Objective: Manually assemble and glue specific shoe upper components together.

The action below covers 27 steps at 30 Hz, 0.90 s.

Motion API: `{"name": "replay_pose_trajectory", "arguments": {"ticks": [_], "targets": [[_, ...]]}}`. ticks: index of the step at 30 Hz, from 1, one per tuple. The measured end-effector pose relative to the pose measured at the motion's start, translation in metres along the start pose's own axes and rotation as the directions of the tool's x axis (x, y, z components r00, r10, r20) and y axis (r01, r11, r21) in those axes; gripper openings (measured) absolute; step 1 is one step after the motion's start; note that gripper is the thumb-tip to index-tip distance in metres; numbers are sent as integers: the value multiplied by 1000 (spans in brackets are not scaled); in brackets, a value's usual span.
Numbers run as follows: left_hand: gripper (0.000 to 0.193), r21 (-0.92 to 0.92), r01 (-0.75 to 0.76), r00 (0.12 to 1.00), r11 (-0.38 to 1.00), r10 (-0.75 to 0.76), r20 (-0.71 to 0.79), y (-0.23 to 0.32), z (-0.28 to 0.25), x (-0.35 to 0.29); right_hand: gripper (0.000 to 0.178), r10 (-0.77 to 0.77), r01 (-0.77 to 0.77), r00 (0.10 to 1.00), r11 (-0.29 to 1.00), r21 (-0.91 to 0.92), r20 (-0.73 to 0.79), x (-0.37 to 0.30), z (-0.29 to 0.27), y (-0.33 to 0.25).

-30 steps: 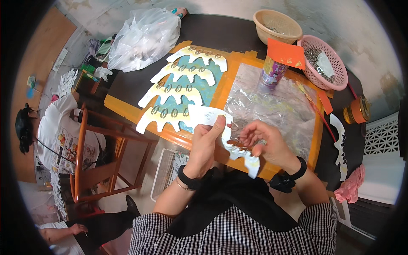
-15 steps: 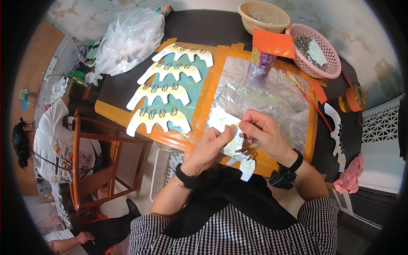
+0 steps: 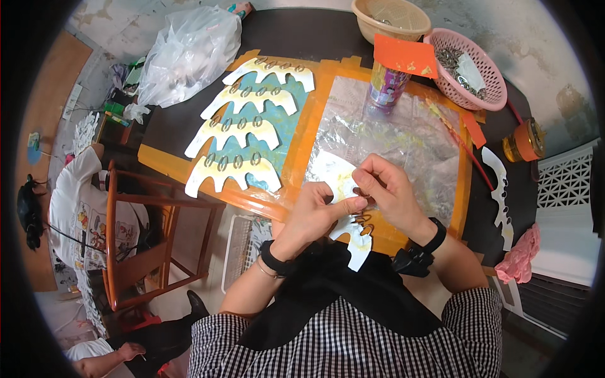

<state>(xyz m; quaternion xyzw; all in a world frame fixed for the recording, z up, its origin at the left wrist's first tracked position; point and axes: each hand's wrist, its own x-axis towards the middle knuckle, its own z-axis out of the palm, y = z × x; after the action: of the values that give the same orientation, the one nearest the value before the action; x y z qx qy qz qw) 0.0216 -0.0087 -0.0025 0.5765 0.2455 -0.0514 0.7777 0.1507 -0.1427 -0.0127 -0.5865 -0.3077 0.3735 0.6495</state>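
Since the earliest frame, yr R grip has come in to the edge of the white scalloped pc, spread fingers now drawn together; yr L thumb has slid across toward them.

L grip is closed on the pc, thumb on top, other fingers mostly hidden. R grip: thumb + forefinger pinched nearly tight on a dark metal ring at the pc's edge; can't tell how firmly. Pc is held up, slanted, btwn yr hands over the near edge of the tabletop, w/ more rings along its R side.

On yr L, four scalloped pcs lie in a col. on a teal sheet, each w/ its row of rings. Ahead: purple cup w/ orange card on top, on a plastic-covered sheet. R of that, thin red stick; beyond, tan bowl & pink basket w/ metal bits. Far R: jar, loose scalloped strip, pink cloth. Clear bag far L. Co-worker's hand low L, well apart from yrs.
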Motion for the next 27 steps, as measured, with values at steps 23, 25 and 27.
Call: {"name": "replay_pose_trajectory", "arguments": {"ticks": [23, 25, 27], "targets": [[39, -215, -119, 993, 969, 119, -13, -6, -3, 6, 36, 216, -225, 974, 933, 280, 62, 9, -16, -3], [42, -230, -99, 992, 968, 79, -94, -1, -4, 5, 40, 212, -212, 977, 942, 260, 27, 12, -17, -1], [44, -268, -126, 989, 955, 99, -112, -7, -8, 9, 38, 160, -165, 986, 966, 199, 42, 10, -12, 5]]}}
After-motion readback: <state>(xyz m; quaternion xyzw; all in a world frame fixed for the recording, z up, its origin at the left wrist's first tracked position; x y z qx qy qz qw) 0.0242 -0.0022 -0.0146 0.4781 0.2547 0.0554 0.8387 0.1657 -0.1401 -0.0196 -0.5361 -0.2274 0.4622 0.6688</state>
